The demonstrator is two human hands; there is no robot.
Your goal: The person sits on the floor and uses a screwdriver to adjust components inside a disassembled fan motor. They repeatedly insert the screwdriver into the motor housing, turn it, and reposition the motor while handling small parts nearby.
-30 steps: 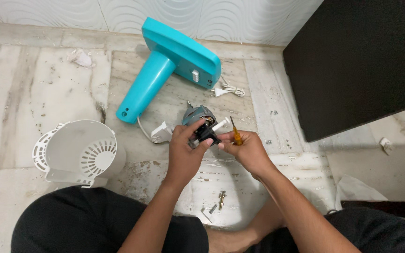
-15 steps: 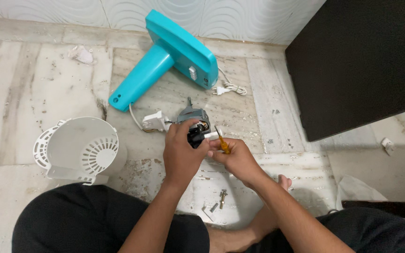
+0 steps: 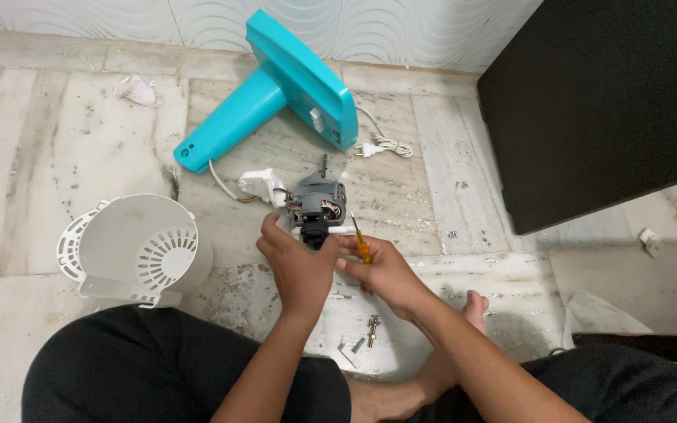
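Hands meet at frame centre over a marble floor. Left hand is wrapped around the lower part of a grey fan motor, which sits just at its 12 o'clock, shaft pointing away. Right hand pinches a small orange-handled screwdriver, tip up against the motor's base. White switch box lies at the motor's 9 o'clock, joined by a wire. Teal fan stand lies on its side at 11 o'clock, its white plug and cord at 1 o'clock. White rear housing rests at the left hand's 9 o'clock. Loose screws lie at 6 o'clock, near a bare foot.
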